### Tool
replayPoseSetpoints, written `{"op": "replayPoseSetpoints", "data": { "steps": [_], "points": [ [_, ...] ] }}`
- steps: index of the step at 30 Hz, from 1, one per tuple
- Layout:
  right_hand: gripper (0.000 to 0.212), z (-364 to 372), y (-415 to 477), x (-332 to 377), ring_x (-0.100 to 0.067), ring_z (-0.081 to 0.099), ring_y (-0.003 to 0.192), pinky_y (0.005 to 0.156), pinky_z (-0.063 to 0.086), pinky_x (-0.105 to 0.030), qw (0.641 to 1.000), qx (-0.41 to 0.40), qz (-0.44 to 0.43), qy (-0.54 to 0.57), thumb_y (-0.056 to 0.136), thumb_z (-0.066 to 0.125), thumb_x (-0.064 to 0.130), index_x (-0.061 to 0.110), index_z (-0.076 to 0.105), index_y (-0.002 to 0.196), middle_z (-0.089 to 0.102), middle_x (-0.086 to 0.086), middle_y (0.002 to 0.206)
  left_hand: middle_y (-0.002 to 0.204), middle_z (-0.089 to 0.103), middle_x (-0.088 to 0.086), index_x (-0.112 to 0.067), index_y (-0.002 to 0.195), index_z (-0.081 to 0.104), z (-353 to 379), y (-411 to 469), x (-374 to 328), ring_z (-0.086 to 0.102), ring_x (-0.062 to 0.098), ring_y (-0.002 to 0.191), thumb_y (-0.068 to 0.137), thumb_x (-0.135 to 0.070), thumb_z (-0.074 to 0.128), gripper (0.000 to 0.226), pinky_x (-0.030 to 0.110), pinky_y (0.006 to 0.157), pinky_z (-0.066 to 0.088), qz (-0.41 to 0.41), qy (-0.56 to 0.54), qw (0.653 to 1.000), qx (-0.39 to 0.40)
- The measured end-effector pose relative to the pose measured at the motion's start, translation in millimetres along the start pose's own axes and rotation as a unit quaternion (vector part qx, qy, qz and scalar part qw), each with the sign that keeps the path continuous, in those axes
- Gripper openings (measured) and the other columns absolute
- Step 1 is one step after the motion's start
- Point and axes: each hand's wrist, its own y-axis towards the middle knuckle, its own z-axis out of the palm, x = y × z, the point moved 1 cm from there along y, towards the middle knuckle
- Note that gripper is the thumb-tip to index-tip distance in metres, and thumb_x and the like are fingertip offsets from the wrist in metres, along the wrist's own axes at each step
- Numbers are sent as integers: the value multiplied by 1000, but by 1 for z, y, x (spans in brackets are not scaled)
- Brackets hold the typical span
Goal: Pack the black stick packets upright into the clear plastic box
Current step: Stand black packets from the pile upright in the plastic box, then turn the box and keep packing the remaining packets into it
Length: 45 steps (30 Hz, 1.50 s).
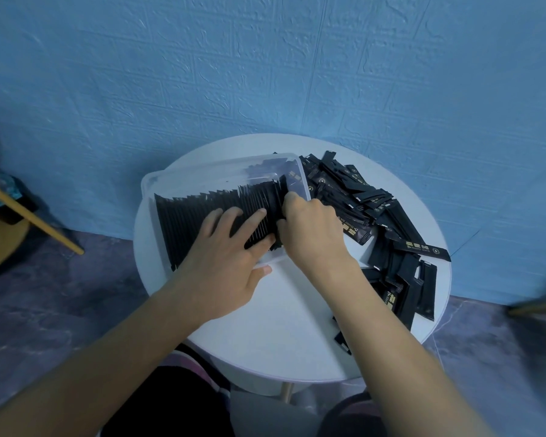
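A blue textured wall (265,74) stands behind the round white table (281,335). On the table's left half sits the clear plastic box (177,181), holding a row of black stick packets (196,222) on end (tightly packed, from its left wall most of the way across). A loose heap of packets (375,197) covers the table's right side, just beside the box. The left grip (224,269) is spread, straight fingers pressing on the row. The right grip (309,228) is curled, pinching packets at the row's right end.
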Motion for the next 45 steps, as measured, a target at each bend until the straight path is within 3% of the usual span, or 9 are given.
{"op": "replayPoseSetpoints", "data": {
  "steps": [5, 9, 15, 21, 27, 31, 36, 41, 45],
  "points": [
    [23, -3, 0, 3, -36, 53, 85, 66, 32, -34, 1000, 6, -2, -1, 100, 53, 34, 14, 44, 96, 55, -11, 91, 157, 42, 11, -24, 137, 62, -1, -1, 0, 43, 42, 131, 96, -51, 35, 56, 59, 114, 28, -1, 2, 1000, 0],
    [18, -2, 1, 2, -34, 47, 81, 66, 32, -35, 1000, 7, 9, -5, 96, 54, 23, 14, 39, 93, 55, -11, 93, 157, 42, 11, -24, 139, 60, -2, 0, -1, 43, 42, 131, 96, -51, 36, 57, 59, 114, 28, -1, 6, 1000, 4],
    [12, -1, 6, 3, -39, 60, 95, 67, 35, -36, 999, 21, 12, -23, 95, 58, 11, 12, 46, 97, 57, -13, 97, 158, 41, 11, -26, 141, 59, -1, 1, -1, 42, 41, 132, 96, -52, 35, 57, 58, 114, 27, -2, 7, 1000, 12],
    [8, 2, 6, -2, -34, 44, 75, 65, 34, -35, 1000, -11, 1, -3, 96, 56, 13, 13, 49, 99, 42, -5, 78, 156, 43, 10, -25, 139, 61, 0, 0, 1, 44, 41, 130, 97, -52, 37, 55, 58, 113, 29, 0, -2, 1000, 3],
    [21, 9, -5, -7, -37, 63, 83, 58, 43, -37, 992, -77, -104, 5, 89, 58, 7, 15, 59, 108, 62, -1, 104, 158, 42, 8, -29, 142, 58, 1, -1, 4, 42, 39, 133, 98, -53, 35, 55, 57, 113, 29, -1, -6, 1000, 1],
    [9, 3, -9, -8, -38, 59, 77, 49, 24, -34, 994, -43, -92, -41, 90, 55, 8, 16, 53, 91, 56, -1, 83, 159, 40, 8, -29, 140, 59, 1, -2, 4, 42, 39, 135, 97, -52, 36, 55, 57, 115, 27, 9, -12, 1000, -8],
    [12, -3, -8, -4, -34, 41, 72, 52, 22, -35, 996, -41, -59, -57, 95, 52, 16, 18, 49, 84, 45, -1, 77, 155, 46, 6, -30, 135, 64, 2, -2, 7, 45, 36, 135, 96, -54, 36, 54, 54, 113, 30, 10, -31, 999, -14],
    [19, 2, -10, -5, -38, 56, 77, 52, 20, -35, 995, -55, -75, -41, 97, 51, 17, 20, 42, 81, 56, 2, 92, 149, 54, 5, -28, 127, 71, 2, -1, 10, 49, 35, 133, 94, -52, 42, 50, 52, 107, 37, 18, -45, 998, -43],
    [16, 3, -14, -10, -36, 43, 69, 49, 18, -35, 996, -38, -63, -48, 97, 50, 13, 18, 46, 83, 40, 2, 72, 146, 56, 5, -26, 123, 72, 3, -1, 10, 51, 35, 132, 92, -47, 62, 39, 52, 106, 42, 19, -56, 996, -66]
  ]
}}
